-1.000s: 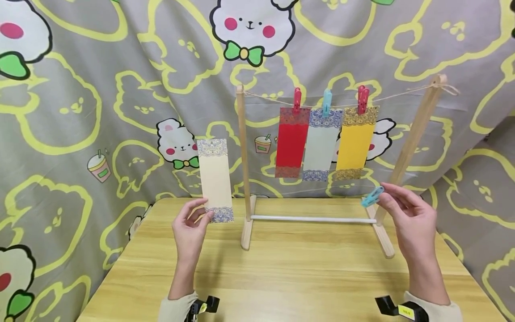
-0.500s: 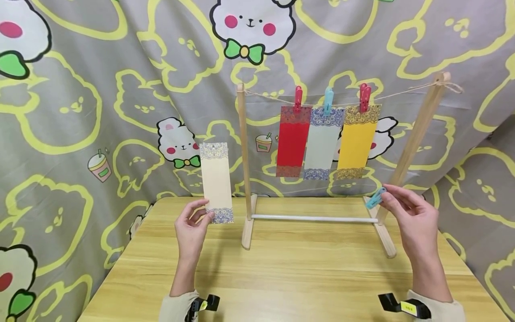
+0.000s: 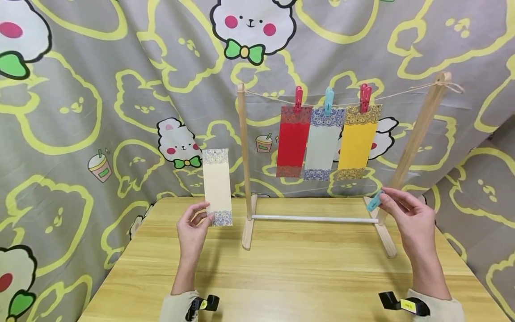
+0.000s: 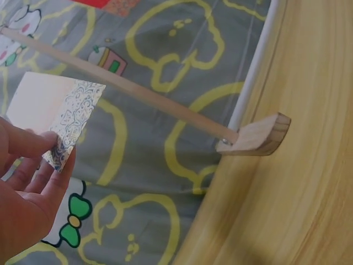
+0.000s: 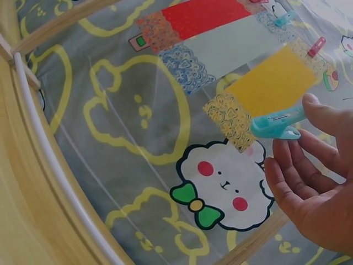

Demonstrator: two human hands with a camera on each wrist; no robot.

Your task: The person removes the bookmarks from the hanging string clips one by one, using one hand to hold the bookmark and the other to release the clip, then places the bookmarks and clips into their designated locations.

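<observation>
My left hand pinches a cream paper card with blue lace-patterned ends by its lower left edge, holding it upright left of the wooden stand. In the left wrist view, the thumb lies on the card's patterned end. A light blue clothespin is pinched between thumb and fingers of my right hand, by the stand's right post. From a string hang a red card, a pale blue-green card and a yellow card, each under a clothespin.
The wooden stand has a left post, a right post and a white rod joining their feet. It stands on a wood-grain table. A grey cartoon-print curtain hangs close behind and at the sides.
The cream card has sunk a little and shifted slightly right with my left hand. My right hand has dipped slightly, tilting the light blue clothespin more steeply.
</observation>
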